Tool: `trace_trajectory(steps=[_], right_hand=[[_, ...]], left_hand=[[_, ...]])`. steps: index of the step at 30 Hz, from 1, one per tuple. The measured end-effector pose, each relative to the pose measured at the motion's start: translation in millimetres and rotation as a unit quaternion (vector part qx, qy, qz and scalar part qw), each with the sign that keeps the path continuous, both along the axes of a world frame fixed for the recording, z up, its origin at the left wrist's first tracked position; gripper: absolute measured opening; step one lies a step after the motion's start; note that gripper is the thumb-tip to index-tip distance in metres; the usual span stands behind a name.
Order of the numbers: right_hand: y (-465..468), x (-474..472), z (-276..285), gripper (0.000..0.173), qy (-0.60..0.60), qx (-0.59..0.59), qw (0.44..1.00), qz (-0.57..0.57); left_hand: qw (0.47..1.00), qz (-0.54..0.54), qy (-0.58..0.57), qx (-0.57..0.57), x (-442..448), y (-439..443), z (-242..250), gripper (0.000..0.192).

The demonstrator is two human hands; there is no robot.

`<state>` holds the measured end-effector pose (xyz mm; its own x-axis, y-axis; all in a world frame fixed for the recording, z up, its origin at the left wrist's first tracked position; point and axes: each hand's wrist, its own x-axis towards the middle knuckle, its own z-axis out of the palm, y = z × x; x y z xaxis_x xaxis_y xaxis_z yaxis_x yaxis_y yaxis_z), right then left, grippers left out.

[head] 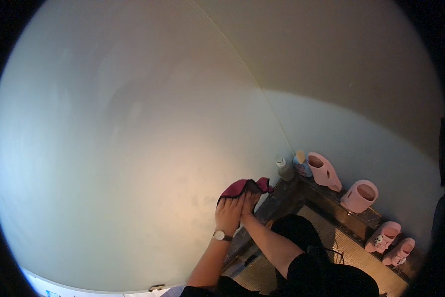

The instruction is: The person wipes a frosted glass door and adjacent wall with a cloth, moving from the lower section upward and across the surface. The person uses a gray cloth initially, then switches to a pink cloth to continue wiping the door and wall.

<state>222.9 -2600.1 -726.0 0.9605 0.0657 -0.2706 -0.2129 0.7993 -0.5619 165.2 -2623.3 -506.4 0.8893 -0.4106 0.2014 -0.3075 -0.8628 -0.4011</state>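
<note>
A dark pink cloth with black edging (234,189) is bunched against the pale wall (133,167), low down near the corner. My left hand (228,215), with a watch (219,235) on its wrist, has its fingers over the lower part of the cloth. Close beside it, touching, my right hand (250,202) holds the cloth's right part, and a loose end sticks out past it. Folds of the fabric hide some fingertips. Faint dark smudges mark the wall just left of the hands.
A dark ledge (270,202) runs around the corner. On it stand a clear bottle (285,170), a blue bottle (302,167), a large pink clog (323,170), another clog (359,196) and two small pink clogs (383,237). Woven matting (367,260) covers the floor.
</note>
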Motion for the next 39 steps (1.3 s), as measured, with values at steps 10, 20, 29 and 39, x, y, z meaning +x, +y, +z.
trace_trajectory(steps=[10, 20, 29, 39], right_hand=[[-25.5, -71.0, 205.5, 0.050, -0.027, 0.087, 0.990, 0.110], [-3.5, -71.5, 122.6, 0.027, -0.087, -0.250, 0.964, 0.035], [11.8, -123.0, 161.1, 0.038, -0.240, -0.417, 0.871, 0.105], [-55.1, 22.9, 451.0, 0.090, -0.293, -0.605, 0.724, -0.154]], left_hand=[[0.986, 0.041, -0.133, -0.094, -84.3, 59.6, 31.3, 0.032], [0.982, 0.062, -0.151, -0.098, -102.3, 82.6, -20.8, 0.025], [0.962, 0.087, -0.134, -0.221, -123.5, 97.5, -14.6, 0.036], [0.968, 0.017, -0.153, -0.196, -54.4, 57.1, 303.8, 0.038]])
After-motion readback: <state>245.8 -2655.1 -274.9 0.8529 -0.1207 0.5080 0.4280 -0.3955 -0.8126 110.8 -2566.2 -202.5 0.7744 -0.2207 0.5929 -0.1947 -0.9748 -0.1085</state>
